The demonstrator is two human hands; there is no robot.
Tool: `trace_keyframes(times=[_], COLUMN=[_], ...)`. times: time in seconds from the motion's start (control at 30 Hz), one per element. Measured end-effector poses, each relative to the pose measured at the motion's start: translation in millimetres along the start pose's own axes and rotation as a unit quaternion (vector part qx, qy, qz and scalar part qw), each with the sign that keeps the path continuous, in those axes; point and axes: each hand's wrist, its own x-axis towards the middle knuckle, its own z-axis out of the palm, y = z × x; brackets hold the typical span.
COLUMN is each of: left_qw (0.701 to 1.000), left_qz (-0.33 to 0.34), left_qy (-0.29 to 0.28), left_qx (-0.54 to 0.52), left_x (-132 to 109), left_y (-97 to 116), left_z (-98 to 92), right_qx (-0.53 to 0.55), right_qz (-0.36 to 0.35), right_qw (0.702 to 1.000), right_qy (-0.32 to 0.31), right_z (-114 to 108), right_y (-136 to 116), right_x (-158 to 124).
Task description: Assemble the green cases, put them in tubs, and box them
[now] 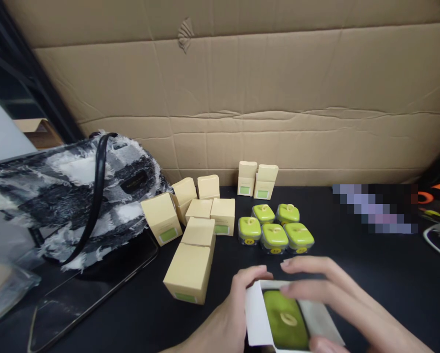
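An open white-sided box [257, 318] stands at the bottom centre, with a dark green lidded container [286, 321] inside it, a pale loop on its lid. My left hand [234, 306] is wrapped round the box's left side. Over the right side lies my right hand [337, 299], its fingers apart, one fingertip at the container's upper edge and the thumb near the front rim. Several small clear containers with bright green lids [274, 235] sit in a group just beyond the hands.
Several cream boxes [188, 267] stand left of centre, and two more cream boxes [266, 181] at the back. A shaggy black-and-white bag [131, 171] is at the left, by a dark tray [94, 294]. Orange-handled tools [426, 197] lie far right. Cardboard [264, 78] forms the back wall.
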Motion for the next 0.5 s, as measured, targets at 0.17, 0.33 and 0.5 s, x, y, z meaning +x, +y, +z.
trace_keyframes(times=[0.17, 0.33, 0.5], left_qw=[0.982, 0.973, 0.987], left_qz=[0.026, -0.016, -0.003], left_qy=[0.01, 0.042, 0.078], left_qx=[-0.184, -0.226, -0.14], left_x=[1.2, 4.0, 4.6], left_y=[5.5, 16.1, 25.6], left_z=[-2.8, 2.5, 8.6], right_qx=[0.231, 0.32, 0.337], right_qz=[0.122, 0.204, 0.214], right_qw=[0.965, 0.925, 0.917], right_qy=[0.01, -0.018, -0.008], right_z=[-5.4, 5.0, 15.8], right_y=[17.9, 22.3, 16.8], right_x=[-1.1, -5.2, -8.0])
